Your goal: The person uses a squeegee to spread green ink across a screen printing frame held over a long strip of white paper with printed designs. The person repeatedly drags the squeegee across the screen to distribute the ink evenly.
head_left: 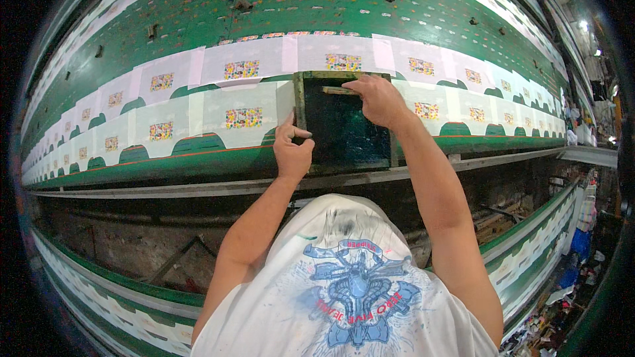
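A dark rectangular printing screen in a worn wooden frame lies over one of the pale cloth pieces in front of me. My right hand is closed on the wooden edge of a squeegee near the far end of the screen. At the frame's near left side, my left hand grips the edge with bent fingers, one finger lying along it. White cloth pieces with colourful printed rectangles run in a row to both sides. Behind them lies a row of pinkish printed pieces.
The long green printing table carries small dark stubs and paint marks. A metal rail runs along its near edge. Behind me is another green table with pale pieces. Clutter lies at the far right.
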A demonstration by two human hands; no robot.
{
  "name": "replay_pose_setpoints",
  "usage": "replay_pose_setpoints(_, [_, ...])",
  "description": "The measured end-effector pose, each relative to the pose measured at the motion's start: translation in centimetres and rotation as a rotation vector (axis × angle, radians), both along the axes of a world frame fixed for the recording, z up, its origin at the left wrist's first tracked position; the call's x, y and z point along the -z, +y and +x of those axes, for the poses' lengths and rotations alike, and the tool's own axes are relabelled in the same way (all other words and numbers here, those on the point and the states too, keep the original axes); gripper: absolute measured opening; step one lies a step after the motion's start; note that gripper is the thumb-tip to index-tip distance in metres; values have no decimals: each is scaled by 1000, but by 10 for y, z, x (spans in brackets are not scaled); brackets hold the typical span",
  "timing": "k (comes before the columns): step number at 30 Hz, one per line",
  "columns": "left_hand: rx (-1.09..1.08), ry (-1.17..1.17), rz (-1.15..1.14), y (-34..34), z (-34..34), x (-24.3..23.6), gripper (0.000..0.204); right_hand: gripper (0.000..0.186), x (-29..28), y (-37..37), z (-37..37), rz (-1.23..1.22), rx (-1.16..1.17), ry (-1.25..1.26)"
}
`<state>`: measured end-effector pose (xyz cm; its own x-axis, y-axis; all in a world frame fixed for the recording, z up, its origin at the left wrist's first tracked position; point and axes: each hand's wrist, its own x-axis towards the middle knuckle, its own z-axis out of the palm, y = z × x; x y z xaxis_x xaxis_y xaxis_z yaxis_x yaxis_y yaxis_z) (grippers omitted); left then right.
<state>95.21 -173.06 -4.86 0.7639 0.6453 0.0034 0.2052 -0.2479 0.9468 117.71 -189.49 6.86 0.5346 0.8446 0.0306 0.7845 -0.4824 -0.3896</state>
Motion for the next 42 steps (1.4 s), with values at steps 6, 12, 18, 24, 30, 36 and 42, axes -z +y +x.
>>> replay_pose_setpoints(6, [-64,-112,-134,-8,4,-4,17,51,4,-22,-42,35,-50,-12])
replay_pose_setpoints(12, [-65,-127,-177,-8,5,0,38,55,-1,-46,-93,39,-58,-5])
replay_pose_setpoints(18, [-4,-74,13,-9,6,-13,44,50,-11,-63,-119,0,-53,29])
replay_pose_setpoints(24, [12,-19,49,-7,8,-13,38,35,2,-82,-115,203,-50,107])
replay_pose_setpoints(30, [34,-120,74,-41,28,-33,26,30,10,-142,-95,425,47,-13])
replay_pose_setpoints(36, [12,-164,75,-134,77,-34,23,33,19,-238,-60,415,155,-27])
replay_pose_setpoints(42, [15,-249,-111,-203,120,17,24,37,27,-313,-25,442,161,-50])
